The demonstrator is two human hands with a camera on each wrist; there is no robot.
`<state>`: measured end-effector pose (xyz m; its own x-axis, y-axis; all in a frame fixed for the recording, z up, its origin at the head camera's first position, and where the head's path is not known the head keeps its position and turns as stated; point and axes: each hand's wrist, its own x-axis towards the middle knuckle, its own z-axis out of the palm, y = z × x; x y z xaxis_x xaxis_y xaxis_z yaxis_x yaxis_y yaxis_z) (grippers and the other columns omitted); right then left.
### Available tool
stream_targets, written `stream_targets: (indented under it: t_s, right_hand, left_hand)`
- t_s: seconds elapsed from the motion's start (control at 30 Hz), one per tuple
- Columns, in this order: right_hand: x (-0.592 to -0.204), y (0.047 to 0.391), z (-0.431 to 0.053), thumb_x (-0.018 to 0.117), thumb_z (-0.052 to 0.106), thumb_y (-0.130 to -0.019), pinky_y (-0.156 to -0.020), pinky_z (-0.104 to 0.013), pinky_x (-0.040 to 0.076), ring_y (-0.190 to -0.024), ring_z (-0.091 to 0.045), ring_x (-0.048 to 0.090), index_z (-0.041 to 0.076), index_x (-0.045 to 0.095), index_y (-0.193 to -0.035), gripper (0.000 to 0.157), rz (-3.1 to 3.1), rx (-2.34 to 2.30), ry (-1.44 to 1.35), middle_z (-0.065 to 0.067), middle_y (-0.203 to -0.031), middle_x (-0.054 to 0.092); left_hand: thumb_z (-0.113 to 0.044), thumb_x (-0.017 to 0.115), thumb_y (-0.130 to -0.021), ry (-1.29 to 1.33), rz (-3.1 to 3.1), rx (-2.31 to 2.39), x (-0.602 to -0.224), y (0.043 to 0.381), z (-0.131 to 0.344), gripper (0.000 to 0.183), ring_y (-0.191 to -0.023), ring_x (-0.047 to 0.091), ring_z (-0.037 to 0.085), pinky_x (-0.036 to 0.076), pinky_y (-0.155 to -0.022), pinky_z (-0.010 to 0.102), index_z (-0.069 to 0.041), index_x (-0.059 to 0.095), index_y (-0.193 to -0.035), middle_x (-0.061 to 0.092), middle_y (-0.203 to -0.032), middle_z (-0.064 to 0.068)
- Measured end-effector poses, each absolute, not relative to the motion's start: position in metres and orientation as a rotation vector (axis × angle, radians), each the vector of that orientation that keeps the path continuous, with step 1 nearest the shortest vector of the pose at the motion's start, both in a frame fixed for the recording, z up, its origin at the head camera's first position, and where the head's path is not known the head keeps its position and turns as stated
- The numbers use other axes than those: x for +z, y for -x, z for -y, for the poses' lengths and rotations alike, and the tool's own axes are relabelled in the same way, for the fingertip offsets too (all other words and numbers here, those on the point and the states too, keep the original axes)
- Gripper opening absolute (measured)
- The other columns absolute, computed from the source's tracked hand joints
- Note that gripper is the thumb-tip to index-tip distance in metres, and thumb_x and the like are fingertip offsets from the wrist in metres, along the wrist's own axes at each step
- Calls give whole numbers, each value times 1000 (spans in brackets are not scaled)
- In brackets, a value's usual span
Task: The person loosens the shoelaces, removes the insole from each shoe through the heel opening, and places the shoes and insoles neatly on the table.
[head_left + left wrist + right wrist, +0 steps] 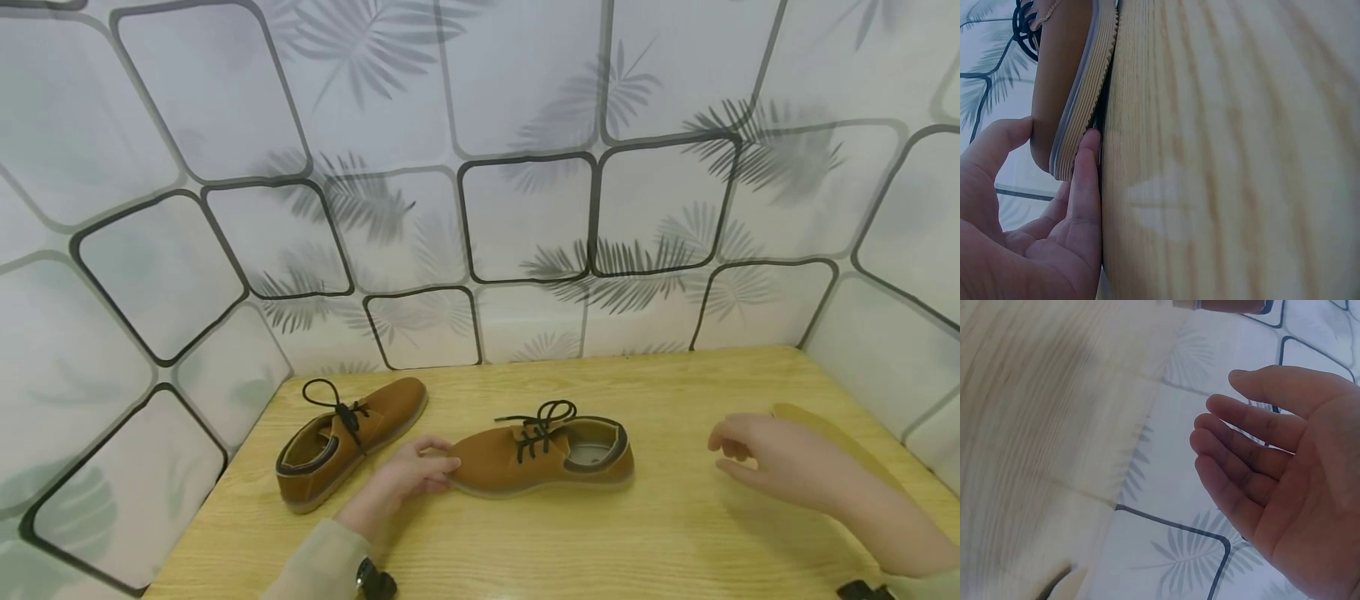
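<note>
My left hand (416,471) pinches the toe of a brown lace-up shoe (487,458) with black laces. In the left wrist view the thumb is on the upper and fingertips reach under the ridged sole (1079,125). The shoe's inside looks grey, its heel toward the right. A matching shoe (382,417) sits to the left, angled, with a lace loop standing up. Over the right part of the table hovers my right hand (776,458), holding nothing, its fingers loosely bent. Partly behind that forearm lies a flat tan piece (832,435), shaped like an insole.
The light wood table (525,542) meets a patterned cloth wall (532,217) at the back, with more cloth at both sides. The second shoe stands close to my left hand.
</note>
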<state>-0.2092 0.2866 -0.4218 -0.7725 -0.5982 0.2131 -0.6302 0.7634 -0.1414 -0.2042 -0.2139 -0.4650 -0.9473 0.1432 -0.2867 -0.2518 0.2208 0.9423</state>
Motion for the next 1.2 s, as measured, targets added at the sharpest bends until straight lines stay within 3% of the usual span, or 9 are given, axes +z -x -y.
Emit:
stream_targets:
  t_s: [0.3,0.53,0.87,1.2]
  right_hand:
    - [-425,210,-271,85,13,-87,-70,-27,63,-80,4,65,13,74,-101,19,2709,461,-997,6,-96,75]
    - [-430,214,-266,87,8,-84,-68,-23,59,-82,11,59,13,75,-103,24,2627,587,-1018,9,-92,74]
    - [-433,221,-257,85,0,-84,-68,-20,58,-82,11,60,10,75,-105,25,2526,748,-1099,13,-91,72]
    - [-427,225,-243,79,9,-94,-73,-23,61,-86,10,62,10,75,-109,16,2654,835,-1075,12,-96,74]
  left_hand:
    - [-5,73,-96,108,-2178,1791,-466,204,214,41,-75,71,10,66,-78,26,7,56,-132,73,-94,4]
    - [-5,73,-96,111,-2184,1787,-467,204,215,42,-75,71,10,66,-77,25,7,56,-132,73,-95,5]
    - [-5,73,-96,97,-2169,1796,-470,203,216,42,-75,71,10,66,-77,25,7,56,-132,71,-93,3]
    - [-5,74,-96,118,-2179,1796,-467,204,214,42,-72,70,9,66,-75,25,7,57,-132,71,-91,3]
